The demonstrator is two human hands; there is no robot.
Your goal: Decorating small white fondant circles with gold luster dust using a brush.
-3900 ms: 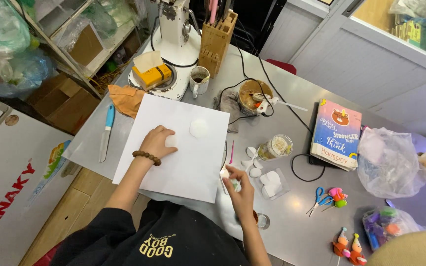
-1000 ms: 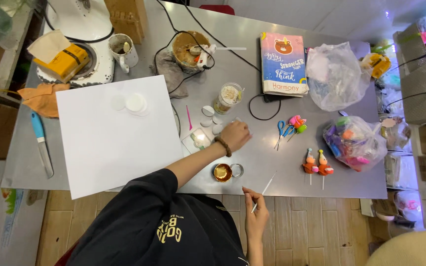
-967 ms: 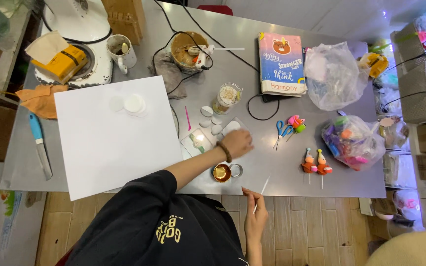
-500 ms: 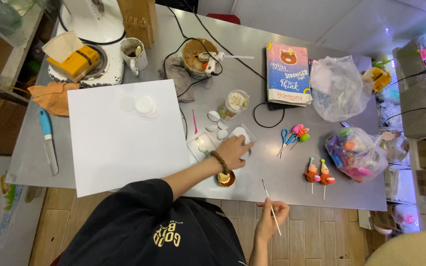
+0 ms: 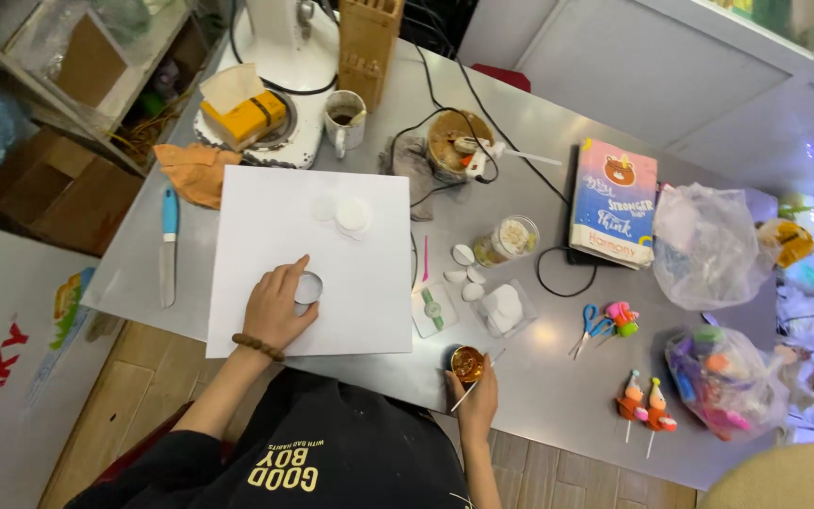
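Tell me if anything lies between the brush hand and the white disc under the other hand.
Nothing blocks it. The right hand holds a thin brush at the small brown pot; the left hand presses a white disc on the white board. Only bare board and table lie between.

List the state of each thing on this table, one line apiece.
left hand: flat on the white sheet, fingers on a round white piece
round white piece: lying flat
white sheet: spread flat
right hand: holding a thin stick
thin stick: tip at the small pot
small pot: open, amber inside
blue-handled knife: lying untouched
scissors: lying flat
jar: upright, open
clear bag: crumpled
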